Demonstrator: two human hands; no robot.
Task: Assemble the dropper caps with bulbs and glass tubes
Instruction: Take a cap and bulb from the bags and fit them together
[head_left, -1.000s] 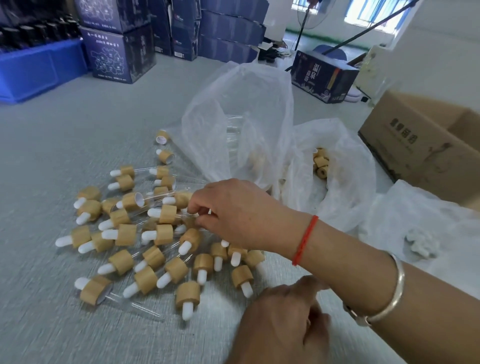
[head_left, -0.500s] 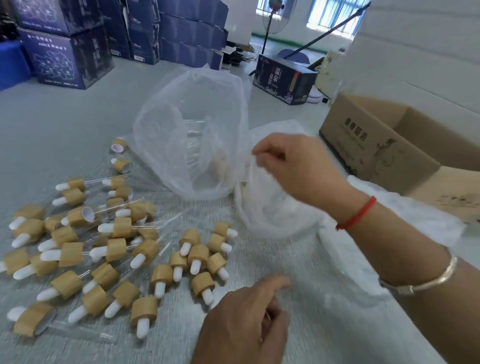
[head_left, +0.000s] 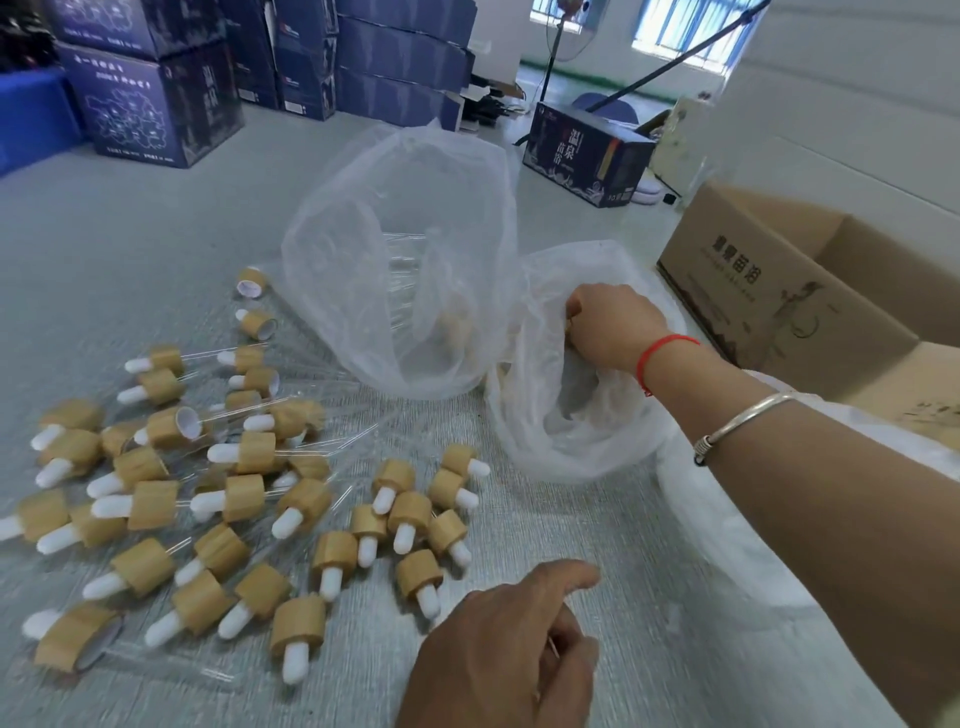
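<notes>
Left hand: the left hand (head_left: 498, 654) sits at the near edge of the bench (head_left: 597, 525), knuckles up, forefinger stretched forward, other fingers curled under; whether they hold anything cannot be told.
Caps by left hand: the assembled caps (head_left: 249, 499), bamboo-coloured collars with white bulbs, lie scattered just left of and beyond that hand; the nearest one lies just beside the knuckles, not touching.
Glass tubes: clear tubes (head_left: 311, 410) run out from several collars in the farther part of the spread.
Right arm: reaches in from the right, a silver bangle (head_left: 737, 423) on the forearm and a red string (head_left: 657, 353) at the wrist.
Right hand: the right hand (head_left: 610, 325) is fisted, gripping the rim of the small plastic bag (head_left: 550, 441), well apart from the caps.
Large bag: a bigger clear bag (head_left: 400, 249) stands open just left of it, loose tubes dimly seen inside.
Far side: a brown carton (head_left: 779, 291) to the right; dark blue boxes (head_left: 150, 98) stacked behind.
</notes>
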